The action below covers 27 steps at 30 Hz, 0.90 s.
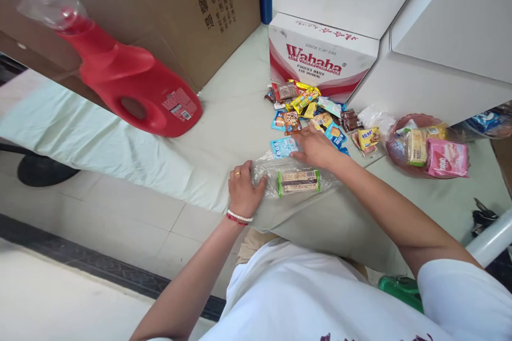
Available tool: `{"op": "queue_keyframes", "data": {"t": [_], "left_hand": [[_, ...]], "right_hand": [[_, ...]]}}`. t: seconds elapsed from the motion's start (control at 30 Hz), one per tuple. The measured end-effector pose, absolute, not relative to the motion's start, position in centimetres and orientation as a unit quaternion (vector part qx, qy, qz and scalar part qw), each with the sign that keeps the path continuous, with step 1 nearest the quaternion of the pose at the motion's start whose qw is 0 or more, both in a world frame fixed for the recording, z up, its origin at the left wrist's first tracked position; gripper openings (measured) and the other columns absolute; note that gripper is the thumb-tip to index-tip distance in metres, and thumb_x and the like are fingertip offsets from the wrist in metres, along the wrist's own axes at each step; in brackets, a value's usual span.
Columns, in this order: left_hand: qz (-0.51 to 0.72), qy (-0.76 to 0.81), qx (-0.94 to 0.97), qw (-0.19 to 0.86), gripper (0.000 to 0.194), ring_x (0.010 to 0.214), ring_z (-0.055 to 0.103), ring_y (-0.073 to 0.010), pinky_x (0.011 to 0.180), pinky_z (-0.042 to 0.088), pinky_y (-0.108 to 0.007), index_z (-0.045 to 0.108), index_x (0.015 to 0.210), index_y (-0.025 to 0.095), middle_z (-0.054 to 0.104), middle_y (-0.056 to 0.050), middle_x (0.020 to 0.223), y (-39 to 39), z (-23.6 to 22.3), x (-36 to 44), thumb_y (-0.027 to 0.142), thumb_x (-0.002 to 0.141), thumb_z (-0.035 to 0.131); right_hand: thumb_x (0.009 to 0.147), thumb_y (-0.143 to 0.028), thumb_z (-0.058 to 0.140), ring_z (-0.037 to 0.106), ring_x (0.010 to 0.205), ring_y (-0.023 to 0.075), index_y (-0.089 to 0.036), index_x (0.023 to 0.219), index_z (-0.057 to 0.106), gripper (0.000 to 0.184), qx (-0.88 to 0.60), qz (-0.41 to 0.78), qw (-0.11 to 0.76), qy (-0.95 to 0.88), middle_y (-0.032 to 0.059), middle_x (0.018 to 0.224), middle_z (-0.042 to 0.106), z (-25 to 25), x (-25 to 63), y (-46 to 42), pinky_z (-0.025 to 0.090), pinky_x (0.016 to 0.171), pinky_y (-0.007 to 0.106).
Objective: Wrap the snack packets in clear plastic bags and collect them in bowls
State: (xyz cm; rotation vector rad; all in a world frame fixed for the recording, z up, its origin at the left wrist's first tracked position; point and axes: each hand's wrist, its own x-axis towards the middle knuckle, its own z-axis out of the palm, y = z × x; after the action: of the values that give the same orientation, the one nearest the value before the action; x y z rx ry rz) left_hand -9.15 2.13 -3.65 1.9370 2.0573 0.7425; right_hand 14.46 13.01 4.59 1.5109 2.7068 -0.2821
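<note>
My left hand [244, 189] lies at the left edge of a clear plastic bag [269, 176], fingers stretched forward and thumb apart. On the bag is a wafer packet [299, 182] with green ends; I cannot tell whether it is inside. My right hand [316, 146] reaches over the bag, thumb and forefinger closed at the right end of a light-blue snack packet [283, 147]. Just beyond that hand is a loose pile of small wrapped snacks, among them a brown cookie packet [292, 122] and a yellow stick-shaped packet [303, 100].
A white Wahaba-style carton marked "Wahaha" [320, 58] stands behind the pile. To the right, a pink glass bowl [394, 157] holds more packets, including a pink one [447, 158]. A red jug-shaped bottle [136, 85] stands left, before a large brown cardboard box [160, 5].
</note>
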Motion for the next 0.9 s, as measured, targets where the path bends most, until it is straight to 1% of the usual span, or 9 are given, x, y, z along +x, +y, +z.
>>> {"op": "queue_keyframes", "data": {"t": [0.13,0.2,0.27,0.37,0.5,0.63,0.73,0.83,0.9], "left_hand": [[0.272,0.709,0.622,0.192,0.088,0.102,0.063,-0.0298,0.093,0.047,-0.045,0.026,0.157,0.014,0.071,-0.01,0.111,2.7,-3.0,-8.4,0.033,0.081,0.066],[0.252,0.719,0.604,0.233,0.089,0.101,0.064,-0.0282,0.093,0.046,-0.043,0.025,0.157,0.014,0.073,-0.006,0.101,3.2,-2.5,-8.1,0.026,0.078,0.066],[0.216,0.729,0.597,0.256,0.075,0.101,0.065,-0.0281,0.093,0.045,-0.042,0.041,0.148,0.015,0.073,-0.004,0.091,3.7,-1.9,-7.9,0.023,0.077,0.066],[0.18,0.73,0.604,0.265,0.036,0.099,0.063,-0.0288,0.09,0.043,-0.041,0.065,0.116,0.021,0.07,-0.003,0.08,4.1,-1.5,-7.9,0.025,0.08,0.066],[0.194,0.721,0.611,0.263,0.004,0.09,0.06,-0.0272,0.084,0.043,-0.039,0.063,0.085,0.023,0.064,-0.003,0.071,4.2,-1.9,-8.3,0.022,0.082,0.061],[0.278,0.694,0.62,0.238,0.009,0.093,0.058,-0.0258,0.09,0.044,-0.04,0.06,0.078,0.023,0.065,-0.006,0.085,3.6,-2.6,-9.4,0.015,0.075,0.058],[0.351,0.668,0.596,0.275,0.01,0.099,0.06,-0.0247,0.092,0.046,-0.04,0.058,0.081,0.023,0.067,-0.007,0.097,2.5,-2.4,-10.5,0.016,0.074,0.055],[0.399,0.659,0.504,0.39,0.021,0.087,0.066,-0.0196,0.079,0.05,-0.034,0.054,0.1,0.023,0.071,-0.006,0.108,1.4,-1.5,-10.7,0.02,0.081,0.048],[0.387,0.682,0.466,0.411,0.031,0.077,0.067,-0.018,0.073,0.05,-0.033,0.052,0.116,0.022,0.072,-0.007,0.112,0.9,-0.8,-10.2,0.028,0.086,0.048]], "right_hand": [[0.083,-0.033,0.075,0.058,0.117,0.0361,-0.013,0.132,0.064,0.054,0.507,-0.112,0.149,0.841,0.0199,0.116,0.071,4.3,12.6,14.0,0.044,0.092,0.041],[0.083,-0.023,0.07,0.063,0.107,0.0327,-0.013,0.126,0.068,0.044,0.524,-0.132,0.169,0.825,0.0192,0.112,0.073,4.4,12.8,14.3,0.044,0.084,0.036],[0.086,-0.019,0.064,0.066,0.096,0.027,-0.014,0.114,0.073,0.03,0.524,-0.174,0.157,0.819,0.0151,0.107,0.074,4.8,13.4,14.3,0.042,0.077,0.031],[0.089,-0.017,0.058,0.064,0.086,0.0199,-0.016,0.106,0.075,0.024,0.475,-0.214,0.072,0.85,0.008,0.098,0.073,5.6,14.5,13.4,0.04,0.073,0.027],[0.095,-0.015,0.052,0.059,0.086,0.0184,-0.022,0.123,0.073,0.035,0.359,-0.162,0.015,0.919,0.0072,0.097,0.066,5.9,15.8,9.5,0.037,0.072,0.026],[0.096,-0.009,0.048,0.055,0.092,0.021,-0.033,0.143,0.06,0.054,0.281,-0.119,0.082,0.949,0.0077,0.1,0.061,4.3,17.0,5.3,0.036,0.074,0.028],[0.097,-0.006,0.045,0.052,0.097,0.0226,-0.036,0.15,0.052,0.061,0.3,-0.112,0.08,0.944,0.0083,0.108,0.059,2.8,17.6,3.6,0.038,0.083,0.031],[0.095,-0.004,0.047,0.05,0.1,0.0238,-0.036,0.15,0.052,0.063,0.334,-0.116,0.059,0.933,0.0094,0.112,0.058,2.2,17.5,2.7,0.038,0.088,0.034],[0.094,-0.003,0.049,0.05,0.098,0.0239,-0.036,0.149,0.054,0.064,0.356,-0.121,0.044,0.925,0.0092,0.111,0.058,2.3,17.2,2.4,0.037,0.087,0.034]]}}
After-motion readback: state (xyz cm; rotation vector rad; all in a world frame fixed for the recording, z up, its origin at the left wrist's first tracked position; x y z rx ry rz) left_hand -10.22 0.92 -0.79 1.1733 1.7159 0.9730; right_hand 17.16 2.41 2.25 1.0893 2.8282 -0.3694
